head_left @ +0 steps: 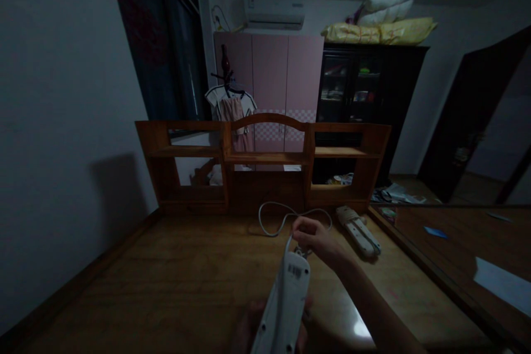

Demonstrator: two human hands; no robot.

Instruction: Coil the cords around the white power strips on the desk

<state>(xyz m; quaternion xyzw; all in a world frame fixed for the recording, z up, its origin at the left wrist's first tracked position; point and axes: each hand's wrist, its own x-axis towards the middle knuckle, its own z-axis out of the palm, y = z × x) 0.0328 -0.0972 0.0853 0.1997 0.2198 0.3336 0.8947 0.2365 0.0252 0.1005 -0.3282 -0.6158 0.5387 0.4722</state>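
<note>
A white power strip (295,293) is tilted up in front of me, its underside with a barcode label and screws facing me. My left hand (248,325), dim and blurred, is wrapped round its lower part. At its far end, my right hand (313,237) pinches the white cord (285,251), and a stretch of that cord runs along the strip's underside. The rest of the cord lies in loose loops on the desk beyond my right hand; its plug is not visible. A second power strip (362,235), its cord wound around it, rests on the desk to the right.
A wooden shelf unit (267,159) stands along the back of the wooden desk (166,276). To the left is a wall (66,149). Past the desk's raised right edge, a brown surface (452,254) carries a sheet of paper (504,285) and a blue card (435,232).
</note>
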